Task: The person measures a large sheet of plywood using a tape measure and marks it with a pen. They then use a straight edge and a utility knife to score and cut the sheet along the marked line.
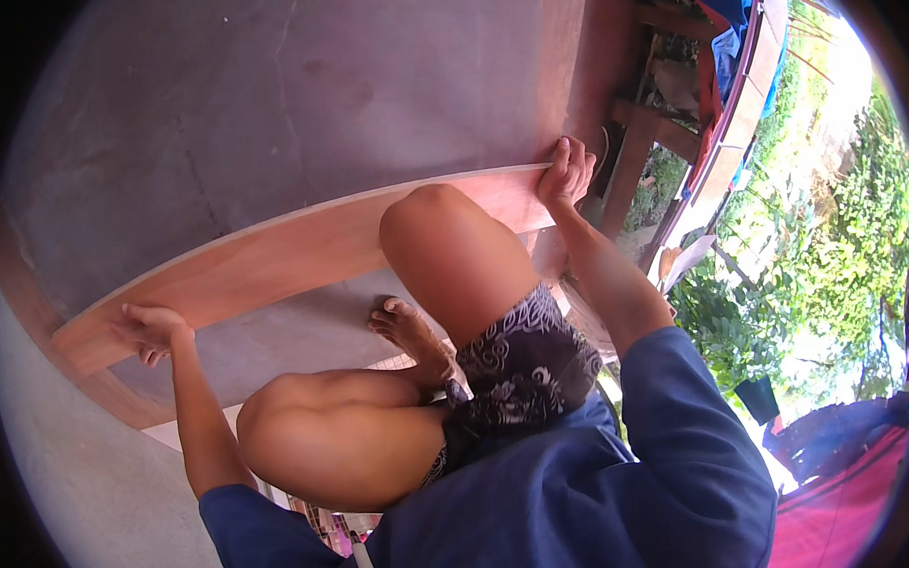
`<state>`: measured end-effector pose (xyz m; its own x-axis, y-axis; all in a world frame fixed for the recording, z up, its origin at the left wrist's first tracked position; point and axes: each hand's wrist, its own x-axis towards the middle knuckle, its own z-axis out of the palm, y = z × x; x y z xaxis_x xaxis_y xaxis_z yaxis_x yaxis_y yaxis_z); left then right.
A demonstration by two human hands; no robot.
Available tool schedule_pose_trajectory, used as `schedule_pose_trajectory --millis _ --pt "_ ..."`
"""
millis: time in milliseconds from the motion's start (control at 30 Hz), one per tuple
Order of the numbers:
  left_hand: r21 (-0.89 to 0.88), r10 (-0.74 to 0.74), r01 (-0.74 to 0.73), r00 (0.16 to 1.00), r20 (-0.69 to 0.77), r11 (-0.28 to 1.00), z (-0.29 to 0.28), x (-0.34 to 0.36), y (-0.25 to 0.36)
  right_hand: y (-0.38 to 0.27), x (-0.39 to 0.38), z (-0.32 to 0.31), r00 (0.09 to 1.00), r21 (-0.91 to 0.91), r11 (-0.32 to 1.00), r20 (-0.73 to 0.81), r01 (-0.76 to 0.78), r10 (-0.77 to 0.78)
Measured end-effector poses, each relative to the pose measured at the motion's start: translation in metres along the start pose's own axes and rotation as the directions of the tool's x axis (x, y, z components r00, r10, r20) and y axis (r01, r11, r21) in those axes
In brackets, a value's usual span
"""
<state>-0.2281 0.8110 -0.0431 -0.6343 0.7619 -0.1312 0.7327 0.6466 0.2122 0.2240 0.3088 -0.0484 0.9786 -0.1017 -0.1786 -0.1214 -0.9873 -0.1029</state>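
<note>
Crouched, left hand [151, 328] and right hand [566, 173] each grasping the plywood board [295, 253] ends — bare sheet beyond.

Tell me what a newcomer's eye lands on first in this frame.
A long reddish wooden board runs across the middle, gripped at its ends by the left hand and right hand. A raised bare knee presses against its face. Bright green foliage fills the right edge.

A grey concrete floor [97, 492] fills the seven o'clock corner, a wooden bench frame [640, 140] stands at one o'clock with blue cloth [729, 33] above it, green bushes [826, 247] spread at three o'clock, and red fabric [847, 518] lies at four o'clock.
</note>
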Motion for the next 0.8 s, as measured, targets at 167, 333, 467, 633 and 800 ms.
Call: schedule_pose_trajectory --millis 167,333,467,633,800 --pt "0.0 0.033 -0.033 0.999 -0.011 0.999 -0.001 0.001 -0.002 -0.006 0.0 -0.002 0.997 -0.076 0.997 0.073 -0.008 0.013" --pt "-0.005 0.026 -0.026 0.999 -0.027 1.0 0.012 0.017 -0.015 0.013 0.006 0.007 0.999 -0.084 0.996 0.034 0.041 -0.038" --pt "0.114 0.242 -0.234 0.968 -0.062 0.966 0.017 0.031 -0.028 0.054 0.02 0.01 0.799 -0.376 0.722 0.095 0.581 -0.593" --pt "0.189 0.204 -0.195 0.978 -0.033 0.962 0.023 0.026 -0.044 0.047 0.022 0.002 0.901 -0.556 0.709 0.249 0.433 -0.355" --pt "0.19 0.203 -0.196 0.979 -0.017 0.962 0.031 0.022 -0.044 -0.096 -0.003 -0.013 0.991 -0.585 0.808 -0.137 -0.069 -0.014"
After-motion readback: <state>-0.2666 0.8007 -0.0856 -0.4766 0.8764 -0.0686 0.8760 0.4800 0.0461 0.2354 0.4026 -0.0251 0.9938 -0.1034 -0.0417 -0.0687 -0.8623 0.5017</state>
